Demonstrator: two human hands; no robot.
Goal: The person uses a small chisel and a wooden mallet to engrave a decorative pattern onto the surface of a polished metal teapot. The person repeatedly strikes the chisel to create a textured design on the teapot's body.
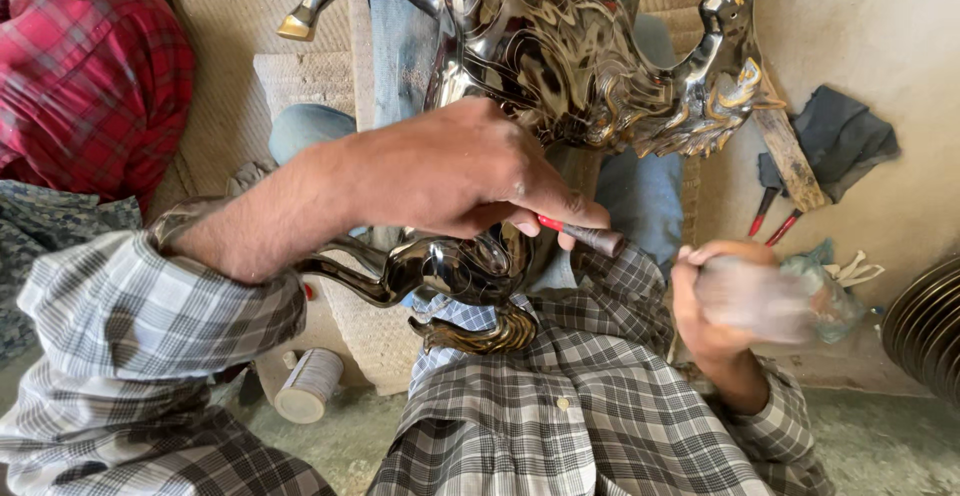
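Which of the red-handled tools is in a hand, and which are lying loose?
The one pinched in the left hand, its red handle at the fingertips, is held. The pair of red-handled tools lies untouched on the floor by the wooden stick.

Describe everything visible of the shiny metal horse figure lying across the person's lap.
The metal horse figure is a large, dark, mirror-polished casting with engraved swirling lines, red inlay spots and gold-toned hooves and mane tips. It lies tipped on the person's lap, legs pointing up and outward. The left hand rests on its body, pressing a thin red-handled tool against it. The right hand, blurred, is beside it and apart. Its lower end is hidden behind the plaid shirt.
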